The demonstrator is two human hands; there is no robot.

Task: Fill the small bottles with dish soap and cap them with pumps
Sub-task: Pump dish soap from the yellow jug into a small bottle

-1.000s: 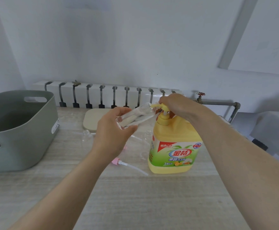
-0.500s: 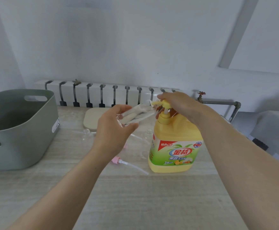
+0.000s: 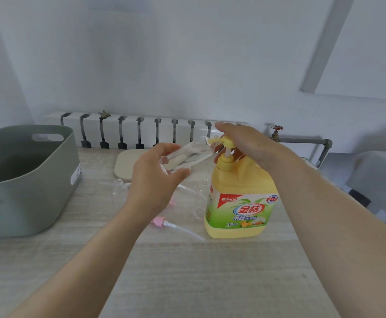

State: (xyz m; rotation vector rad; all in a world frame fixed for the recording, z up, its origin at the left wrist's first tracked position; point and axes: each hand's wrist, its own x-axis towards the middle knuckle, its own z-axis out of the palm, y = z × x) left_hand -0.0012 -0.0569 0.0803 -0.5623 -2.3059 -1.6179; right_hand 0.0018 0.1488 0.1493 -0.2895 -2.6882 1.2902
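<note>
Three bottles [image 3: 186, 154], two pink pumps [image 3: 159, 221], one jug [image 3: 241, 203]

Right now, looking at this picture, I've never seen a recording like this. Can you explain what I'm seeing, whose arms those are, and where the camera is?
There is no machine here. These are a person's two bare arms, filmed by one wide-angle camera worn on the head, looking forward and down. That is why the arms reach in from the bottom edge.

The left hand grips a small bottle of clear plastic, tilted with its mouth at the spout of the yellow soap jug. The right hand lies on the jug's pump head, fingers fairly straight.

On the table lie a pink pump with its tube, a spare bottle, a beige pad and, at the left, a grey bin.
</note>
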